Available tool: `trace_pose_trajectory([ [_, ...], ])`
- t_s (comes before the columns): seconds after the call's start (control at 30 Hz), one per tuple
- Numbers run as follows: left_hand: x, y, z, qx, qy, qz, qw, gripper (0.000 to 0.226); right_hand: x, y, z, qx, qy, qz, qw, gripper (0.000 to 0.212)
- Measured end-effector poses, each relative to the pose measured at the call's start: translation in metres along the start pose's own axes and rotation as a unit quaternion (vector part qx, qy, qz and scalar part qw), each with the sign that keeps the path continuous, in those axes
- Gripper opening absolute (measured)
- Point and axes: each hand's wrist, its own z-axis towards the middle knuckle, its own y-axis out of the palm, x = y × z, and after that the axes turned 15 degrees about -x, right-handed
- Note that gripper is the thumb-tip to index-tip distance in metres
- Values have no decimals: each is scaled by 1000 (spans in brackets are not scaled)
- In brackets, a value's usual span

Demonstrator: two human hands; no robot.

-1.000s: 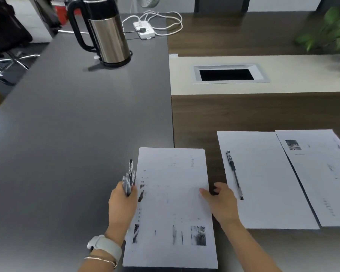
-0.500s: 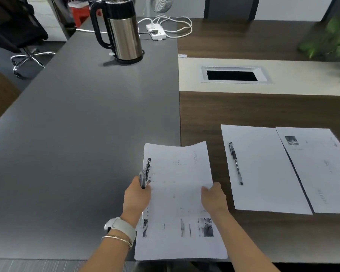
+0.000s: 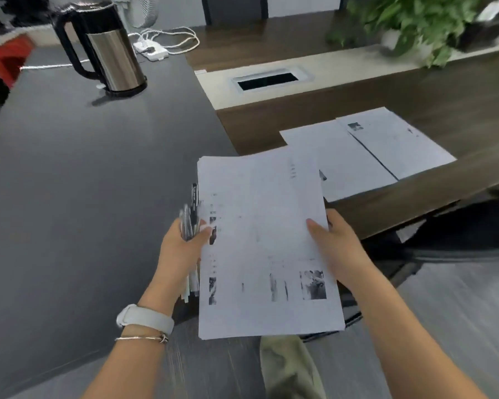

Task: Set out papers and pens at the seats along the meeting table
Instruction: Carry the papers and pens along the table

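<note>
Two hands grip one paper stack [image 3: 265, 249] above the table edge | left hand [image 3: 182, 249] also clutches a pen bundle [image 3: 191, 217] | right hand [image 3: 336, 246] pinches stack's right edge | two sheets [image 3: 366, 151] lie on the wooden table [image 3: 458, 105]

White watch [image 3: 145, 318], thin silver bracelet [image 3: 141, 338] on left wrist.

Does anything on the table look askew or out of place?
Slightly: the two sheets already set out overlap, one edge lying over the other, rather than sitting apart. The kettle stands upright; nothing looks spilled.
</note>
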Motion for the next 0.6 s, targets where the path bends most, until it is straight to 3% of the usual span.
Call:
trace_pose_trajectory([
  [0.17, 26, 12, -68, -104, 68, -16, 992, 15, 16, -3, -115, 94, -39, 56, 993, 6],
  [0.3, 51, 58, -104, -187, 121, 2, 975, 17, 27, -29, -194, 191, -76, 115, 972, 6],
  [0.6, 96, 260, -171, -421, 218, 44, 879, 21, 68, -150, -344, 415, -154, 216, 870, 9],
])
